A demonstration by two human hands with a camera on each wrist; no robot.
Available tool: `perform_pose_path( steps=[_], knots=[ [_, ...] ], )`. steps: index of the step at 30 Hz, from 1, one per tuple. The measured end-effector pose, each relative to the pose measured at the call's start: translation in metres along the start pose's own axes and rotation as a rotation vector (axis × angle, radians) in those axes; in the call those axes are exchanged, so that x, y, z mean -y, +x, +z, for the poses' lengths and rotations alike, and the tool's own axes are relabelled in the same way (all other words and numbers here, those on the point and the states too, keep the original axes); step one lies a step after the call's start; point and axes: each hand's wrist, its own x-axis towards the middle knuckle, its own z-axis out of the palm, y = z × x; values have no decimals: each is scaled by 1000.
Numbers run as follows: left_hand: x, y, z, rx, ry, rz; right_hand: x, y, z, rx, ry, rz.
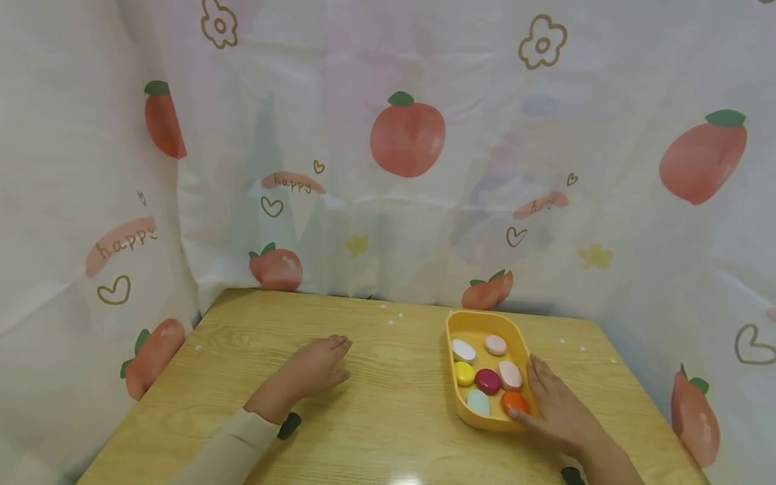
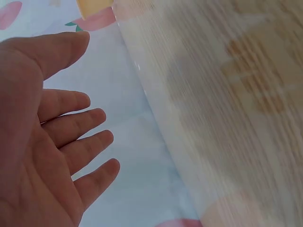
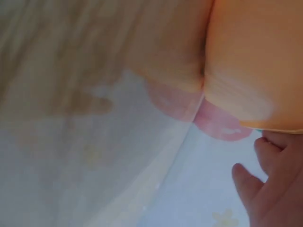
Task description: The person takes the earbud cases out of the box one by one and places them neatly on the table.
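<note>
A yellow tray [image 1: 485, 423] with rounded corners rests on the right part of the table. Several smooth oval pieces lie inside: white [image 1: 463, 351], pale pink, yellow [image 1: 464, 374], dark red [image 1: 488, 381], pale green [image 1: 478, 403] and orange [image 1: 514, 403]. My right hand [image 1: 564, 411] holds the tray's right wall, fingers along its outside and thumb over the rim by the orange piece. In the right wrist view, the tray's side [image 3: 255, 61] looms large beside the fingers. Left of the tray, my left hand [image 1: 318, 367] hovers with nothing in it, fingers extended and thumb apart.
The wood-grain table [image 1: 388, 404] has a glossy, reflective surface with small white specks near its far edge. A white curtain [image 1: 339, 101] printed with fruit, hearts and flowers hangs behind it and along both sides. A dark strap piece [image 1: 289, 426] shows beneath my left wrist.
</note>
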Motion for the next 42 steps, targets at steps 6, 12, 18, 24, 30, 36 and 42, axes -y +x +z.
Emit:
perform_pose_path(
  steps=[6, 12, 18, 24, 30, 36, 42],
  knots=[
    [-10, 3, -3, 35, 22, 13, 2, -6, -11, 33, -42, 13],
    [-11, 15, -6, 69, 59, 40, 3, -8, -13, 55, -36, 11],
    [-11, 32, -3, 90, 61, 65, 4, -8, -13, 50, -53, -10],
    [-17, 48, 1, 91, 47, 100, 4, -7, -13, 80, -92, -10],
    [-28, 72, 7, 133, 17, 123, 5, -7, -14, 73, -85, -26],
    [-41, 91, 1, 121, -100, 106, 6, -8, -13, 60, -86, -37],
    [-50, 110, -5, 81, -168, 109, 4, -10, -14, 58, -97, -32]
  ],
)
